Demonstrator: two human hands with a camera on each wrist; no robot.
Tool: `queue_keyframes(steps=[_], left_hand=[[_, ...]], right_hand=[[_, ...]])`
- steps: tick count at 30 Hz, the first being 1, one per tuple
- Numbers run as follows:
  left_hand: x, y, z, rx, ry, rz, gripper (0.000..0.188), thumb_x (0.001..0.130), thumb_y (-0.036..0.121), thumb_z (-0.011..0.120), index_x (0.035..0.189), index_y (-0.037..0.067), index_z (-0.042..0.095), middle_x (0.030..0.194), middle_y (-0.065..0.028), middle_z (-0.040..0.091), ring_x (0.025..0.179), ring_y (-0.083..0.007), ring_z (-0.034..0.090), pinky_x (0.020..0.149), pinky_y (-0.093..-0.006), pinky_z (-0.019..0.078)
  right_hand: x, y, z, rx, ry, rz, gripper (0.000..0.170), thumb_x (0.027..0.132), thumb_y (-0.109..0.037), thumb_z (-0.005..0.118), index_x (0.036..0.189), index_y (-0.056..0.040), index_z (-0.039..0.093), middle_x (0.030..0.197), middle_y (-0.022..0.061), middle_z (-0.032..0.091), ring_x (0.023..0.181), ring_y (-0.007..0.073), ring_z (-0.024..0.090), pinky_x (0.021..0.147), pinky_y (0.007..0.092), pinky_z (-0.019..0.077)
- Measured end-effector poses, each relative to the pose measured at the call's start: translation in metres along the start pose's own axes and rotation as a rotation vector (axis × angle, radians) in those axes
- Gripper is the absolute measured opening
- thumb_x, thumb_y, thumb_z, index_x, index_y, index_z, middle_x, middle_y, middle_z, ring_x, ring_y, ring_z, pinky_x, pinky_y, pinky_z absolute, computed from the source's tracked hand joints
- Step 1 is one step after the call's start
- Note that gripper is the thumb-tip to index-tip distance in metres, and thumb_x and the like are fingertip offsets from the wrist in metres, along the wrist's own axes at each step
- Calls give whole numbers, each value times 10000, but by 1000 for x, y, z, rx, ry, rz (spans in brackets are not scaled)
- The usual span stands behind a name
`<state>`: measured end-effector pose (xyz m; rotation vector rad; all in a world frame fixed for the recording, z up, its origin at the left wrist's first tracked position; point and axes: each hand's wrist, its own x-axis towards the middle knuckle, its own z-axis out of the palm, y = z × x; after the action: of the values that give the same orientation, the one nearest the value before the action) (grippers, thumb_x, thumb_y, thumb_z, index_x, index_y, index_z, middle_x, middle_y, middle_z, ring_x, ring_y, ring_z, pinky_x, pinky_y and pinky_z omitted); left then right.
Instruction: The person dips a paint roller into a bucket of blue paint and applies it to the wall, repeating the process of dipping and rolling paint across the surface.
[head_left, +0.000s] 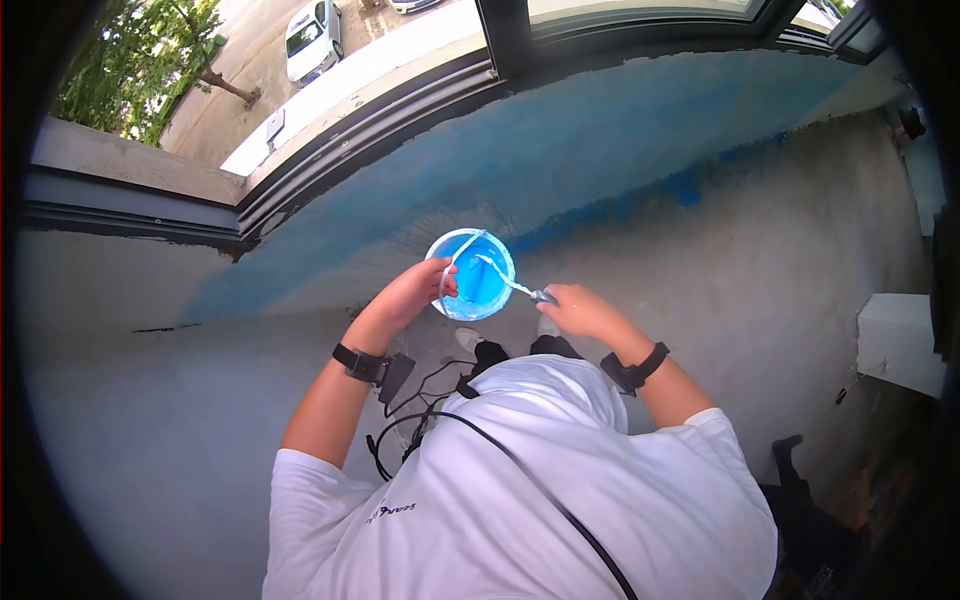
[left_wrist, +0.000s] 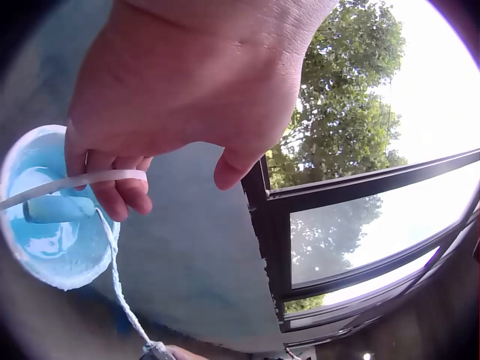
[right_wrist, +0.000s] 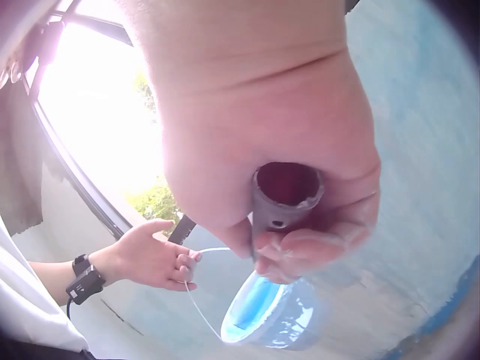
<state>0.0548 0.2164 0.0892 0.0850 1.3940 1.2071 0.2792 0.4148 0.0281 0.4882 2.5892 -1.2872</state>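
The left hand curls round the handle of a bucket just beside it; the right hand grips a roller.

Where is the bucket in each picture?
Head: the bucket is near the middle, slightly above centre.
Left wrist: it's at the left edge, about halfway down.
Right wrist: it's at the bottom, slightly right of centre.
Shared landmark: the left hand, holding the bucket's white handle.
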Motion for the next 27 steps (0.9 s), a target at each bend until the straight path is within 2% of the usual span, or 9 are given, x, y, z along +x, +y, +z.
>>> queue_keyframes(steps=[2, 6, 8, 15, 17, 21, 23, 24, 27], left_hand=[[1, 0, 11, 37, -17, 7, 319, 919, 339, 497, 1010, 38, 551, 851, -33, 591, 861, -157, 572, 863, -293, 423], [-2, 2, 22, 138, -55, 18, 307, 915, 327, 486, 1009, 42, 548, 851, -28, 588, 857, -145, 567, 867, -284, 416], [-5, 4, 27, 154, -68, 17, 293, 912, 318, 474, 993, 48, 553, 852, -21, 585, 855, -136, 563, 869, -279, 411], [-13, 4, 32, 159, -68, 9, 280, 912, 314, 466, 962, 58, 566, 868, -17, 584, 856, -133, 560, 882, -282, 408], [-14, 1, 32, 131, -73, 18, 277, 912, 313, 470, 959, 57, 567, 872, -18, 580, 859, -135, 557, 887, -284, 407], [-13, -1, 31, 147, -83, 30, 283, 913, 316, 478, 963, 52, 569, 870, -21, 577, 870, -141, 556, 892, -286, 407], [-13, 0, 31, 147, -60, 14, 293, 914, 316, 485, 980, 43, 566, 867, -23, 573, 877, -146, 554, 894, -286, 406], [-13, -1, 31, 140, -54, 14, 304, 913, 312, 483, 1004, 32, 561, 870, -26, 572, 882, -150, 554, 894, -285, 405], [-11, -2, 31, 146, -54, 16, 324, 910, 309, 485, 1032, 17, 553, 873, -27, 573, 884, -152, 555, 895, -287, 405]], right_hand=[[0, -4, -2, -8, -70, 96, 344, 899, -322, 551, 888, 17, 604, 822, 232, 636, 786, 421, 598, 704, 488, 462], [-3, -14, 2, -95, -61, 64, 335, 884, -317, 573, 852, 14, 616, 802, 234, 637, 775, 422, 604, 702, 494, 468], [-3, -18, 6, -194, -66, 44, 315, 857, -301, 600, 815, 4, 660, 810, 229, 654, 782, 407, 636, 711, 480, 508], [-3, -22, 14, -247, -114, 63, 292, 874, -269, 580, 853, 3, 686, 838, 232, 662, 801, 397, 644, 727, 463, 519], [-2, -23, 18, -294, -58, -14, 272, 885, -230, 563, 789, 6, 661, 773, 225, 646, 736, 405, 629, 655, 483, 504], [-2, -37, 12, -329, -62, -6, 265, 891, -222, 552, 803, 0, 667, 774, 218, 651, 733, 395, 633, 654, 475, 511], [0, -42, 8, -368, -150, 34, 227, 876, -181, 542, 863, -22, 704, 884, 192, 685, 850, 362, 665, 718, 447, 540], [0, -39, 9, -370, -147, 45, 227, 876, -181, 542, 863, -22, 704, 884, 192, 685, 850, 362, 665, 718, 447, 540], [4, -30, 18, -339, -77, 5, 281, 896, -230, 549, 791, -3, 677, 775, 213, 655, 734, 392, 637, 655, 470, 516]])
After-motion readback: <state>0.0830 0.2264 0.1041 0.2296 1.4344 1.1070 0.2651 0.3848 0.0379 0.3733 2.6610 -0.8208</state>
